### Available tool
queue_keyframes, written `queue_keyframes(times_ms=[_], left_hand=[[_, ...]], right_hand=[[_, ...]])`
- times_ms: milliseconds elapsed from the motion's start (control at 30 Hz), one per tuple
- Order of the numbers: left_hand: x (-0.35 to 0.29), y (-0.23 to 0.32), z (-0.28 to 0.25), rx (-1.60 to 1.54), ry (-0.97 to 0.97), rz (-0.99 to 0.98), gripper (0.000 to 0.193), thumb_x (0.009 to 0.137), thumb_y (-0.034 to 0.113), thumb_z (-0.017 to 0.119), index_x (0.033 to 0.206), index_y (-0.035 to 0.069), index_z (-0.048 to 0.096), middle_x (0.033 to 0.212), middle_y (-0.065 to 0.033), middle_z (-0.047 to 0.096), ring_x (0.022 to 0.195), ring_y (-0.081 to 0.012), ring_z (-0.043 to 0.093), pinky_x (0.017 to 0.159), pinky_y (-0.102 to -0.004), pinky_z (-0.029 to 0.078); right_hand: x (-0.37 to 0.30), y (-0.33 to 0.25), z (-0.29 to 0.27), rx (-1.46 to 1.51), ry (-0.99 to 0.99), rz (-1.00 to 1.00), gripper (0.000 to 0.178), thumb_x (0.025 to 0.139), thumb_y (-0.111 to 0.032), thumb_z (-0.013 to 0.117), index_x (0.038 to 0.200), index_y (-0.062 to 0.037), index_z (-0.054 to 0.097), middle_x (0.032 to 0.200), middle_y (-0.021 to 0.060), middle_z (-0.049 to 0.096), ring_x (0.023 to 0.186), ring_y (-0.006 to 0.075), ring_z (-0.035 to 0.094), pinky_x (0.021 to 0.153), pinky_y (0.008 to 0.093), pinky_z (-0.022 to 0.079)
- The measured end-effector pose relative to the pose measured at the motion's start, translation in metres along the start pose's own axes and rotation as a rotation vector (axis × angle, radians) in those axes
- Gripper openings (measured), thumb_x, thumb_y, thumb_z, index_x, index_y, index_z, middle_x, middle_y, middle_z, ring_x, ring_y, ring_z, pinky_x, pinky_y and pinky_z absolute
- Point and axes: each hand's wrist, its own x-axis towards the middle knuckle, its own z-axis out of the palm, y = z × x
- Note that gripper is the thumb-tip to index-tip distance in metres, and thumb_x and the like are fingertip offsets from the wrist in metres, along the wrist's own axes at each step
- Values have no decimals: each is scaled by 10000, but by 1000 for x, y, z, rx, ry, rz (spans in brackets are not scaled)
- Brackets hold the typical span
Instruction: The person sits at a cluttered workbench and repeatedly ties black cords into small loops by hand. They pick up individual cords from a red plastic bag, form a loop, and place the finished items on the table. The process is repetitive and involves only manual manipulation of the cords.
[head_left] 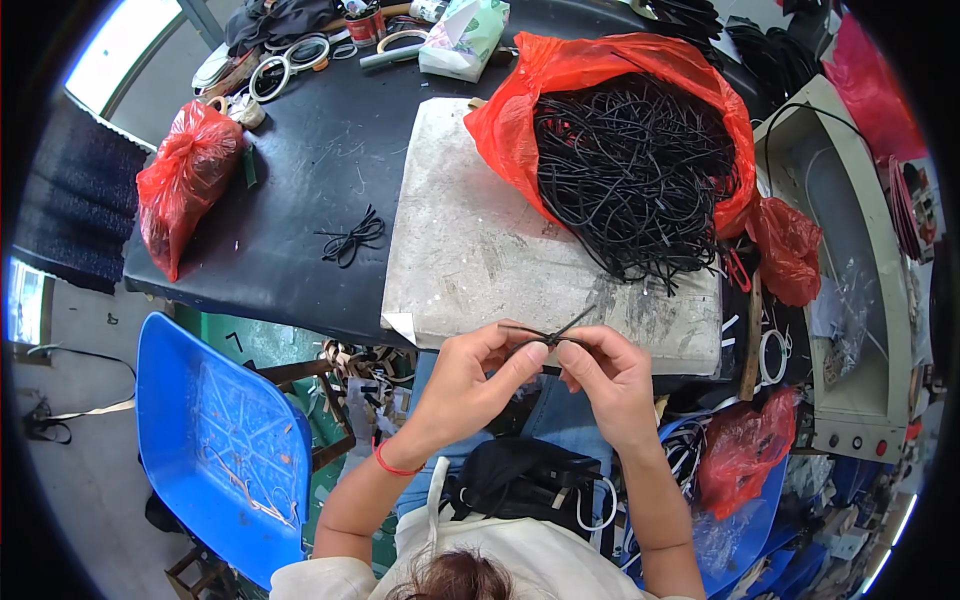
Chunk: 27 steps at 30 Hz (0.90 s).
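Observation:
Between my two hands, just past the near edge of the pale board [450,220], a thin black cord bow [553,338] is pinched. My left hand [490,375] grips its left side with thumb and forefinger. The right side is pinched by my right hand [605,375], and a loose cord end sticks up above the thumbs. Beyond, an open red plastic bag [510,110] lies on the board, spilling a big tangle of black cords [640,170]. A finished-looking black cord bow [352,238] rests on the black table [310,190] to the left.
A tied red bag [190,180] sits at the table's left end. Tape rolls [270,78] and a tissue pack [465,40] stand at the back. A blue plastic tub [225,430] is at lower left. On the right are a grey metal machine [850,270] and a red bag [745,450].

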Motion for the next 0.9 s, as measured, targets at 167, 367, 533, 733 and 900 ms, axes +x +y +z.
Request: queue_keyframes(times_ms=[167,367,533,733,900], left_hand=[[-4,3,0,-27,-5,31,209,851,145,597,967,-28,582,833,-37,608,734,-55,556,605,-193,458],[-3,4,5,-122,73,-86,177,841,132,603,928,-22,607,791,-18,613,679,-42,530,587,-187,434],[6,8,-10,-23,96,-52,182,838,143,603,922,-19,610,747,-5,598,651,-37,512,562,-185,417],[48,17,-130,961,795,232,214,750,197,669,808,-6,632,712,-75,609,649,-154,547,628,-276,440],[52,20,-119,1330,1056,577,276,764,163,635,1012,55,582,1046,-119,545,985,-291,492,838,-375,382]], right_hand=[[-3,4,4,-81,-6,-112,123,833,-46,588,925,36,599,832,12,539,689,39,492,586,171,387],[-4,4,4,-82,-36,-64,131,843,-32,561,944,46,589,827,25,543,704,53,508,605,182,399],[9,1,13,-150,-65,-78,173,837,-27,557,1001,22,588,858,45,559,716,96,548,598,230,436],[79,-19,-19,-1077,268,-978,206,767,-36,595,970,-58,620,862,66,542,745,229,505,646,319,414],[100,-11,-32,-1384,315,-1116,176,673,-78,637,848,-81,618,925,40,549,852,214,504,715,320,362]])
